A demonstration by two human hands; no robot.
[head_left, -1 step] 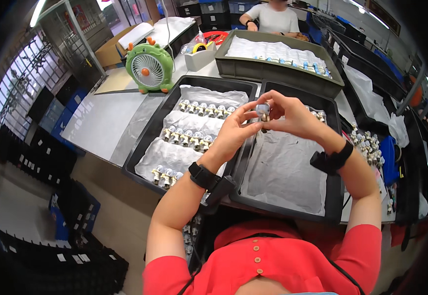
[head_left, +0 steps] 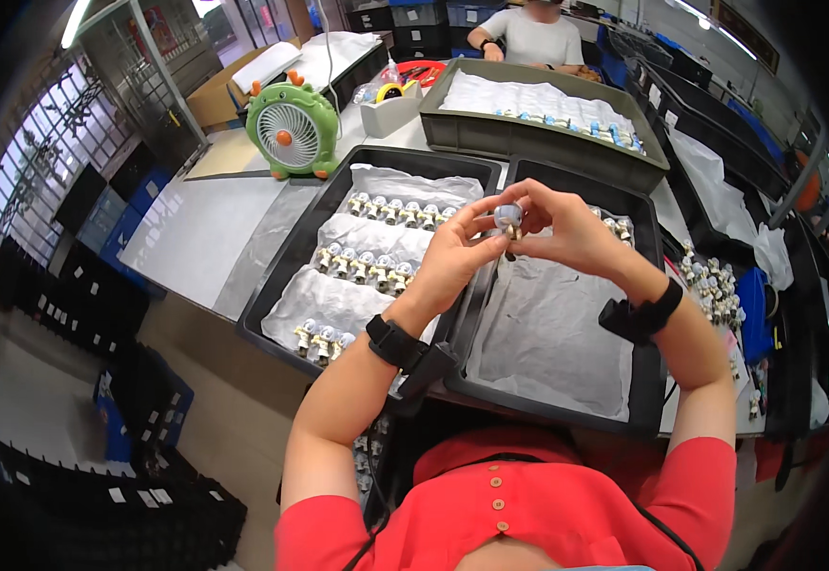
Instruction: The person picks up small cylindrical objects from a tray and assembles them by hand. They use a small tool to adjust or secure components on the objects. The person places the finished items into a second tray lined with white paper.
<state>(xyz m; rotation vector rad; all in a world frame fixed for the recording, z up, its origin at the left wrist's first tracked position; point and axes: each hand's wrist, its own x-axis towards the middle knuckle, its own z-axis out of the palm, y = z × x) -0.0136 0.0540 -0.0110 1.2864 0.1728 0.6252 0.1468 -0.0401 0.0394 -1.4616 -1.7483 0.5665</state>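
Note:
A small toy figurine [head_left: 507,221] with a pale blue-grey head and a gold-and-dark body is held up between both hands, over the inner rims of two black trays. The fingertips of my left hand [head_left: 462,243] pinch it from the left. From the right, my right hand [head_left: 566,224] grips it with thumb and curled fingers, hiding part of it. Similar figurines [head_left: 367,268] lie in rows on white paper in the left tray [head_left: 262,319]. The right tray [head_left: 547,404] holds a bare sheet of paper [head_left: 557,333], with a few figurines [head_left: 616,225] at its far end.
A heap of figurines [head_left: 714,290] lies at the right. Beyond the trays stands an olive tray [head_left: 538,147] with blue-and-white pieces. A green fan [head_left: 291,128] and a grey holder [head_left: 390,114] are at the far left. Across the table sits a person in white [head_left: 533,38].
The figurine has turned slightly between my fingers, showing more of its gold body. Both hands stay in nearly the same place.

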